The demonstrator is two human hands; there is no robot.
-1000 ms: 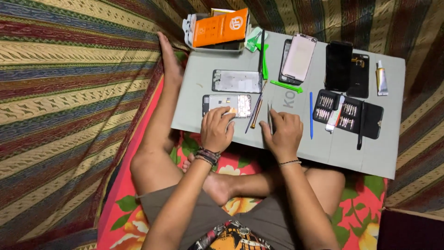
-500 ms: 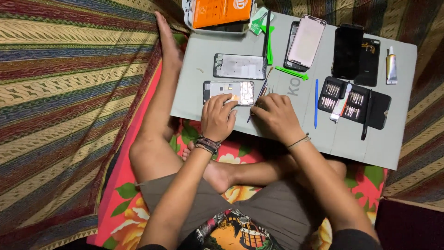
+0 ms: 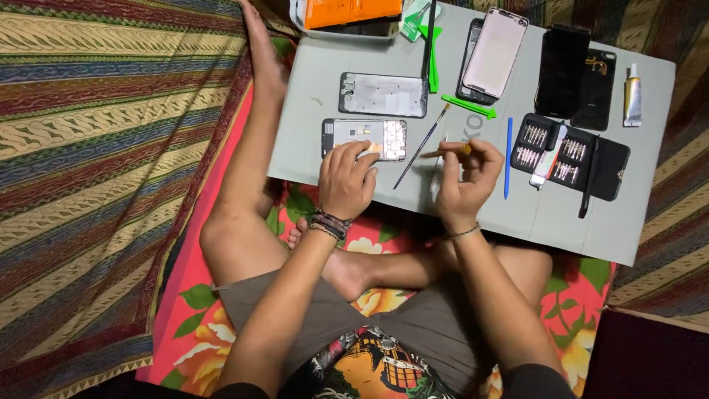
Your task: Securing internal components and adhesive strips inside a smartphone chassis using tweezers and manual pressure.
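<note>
My left hand (image 3: 346, 181) rests with its fingertips on an opened phone body (image 3: 365, 137) lying on a grey work mat (image 3: 591, 222). To the right of it, my right hand (image 3: 465, 181) is raised slightly and pinches a thin screwdriver (image 3: 450, 152) with an orange-yellow grip, held roughly level. A slim brush (image 3: 421, 148) lies slanted between the two hands. I sit cross-legged with the mat over my legs.
Above the phone lies a bare phone frame (image 3: 384, 94). Screen panels (image 3: 493, 52), a black back cover (image 3: 563, 70), a glue tube (image 3: 632, 85), an open bit case (image 3: 569, 151), a blue pry stick (image 3: 508, 157), green pry tools (image 3: 469, 107) and an orange box (image 3: 351, 11) sit on the mat.
My right hand has drawn away from the phone to the right and now holds the screwdriver up. My left hand stays on the phone.
</note>
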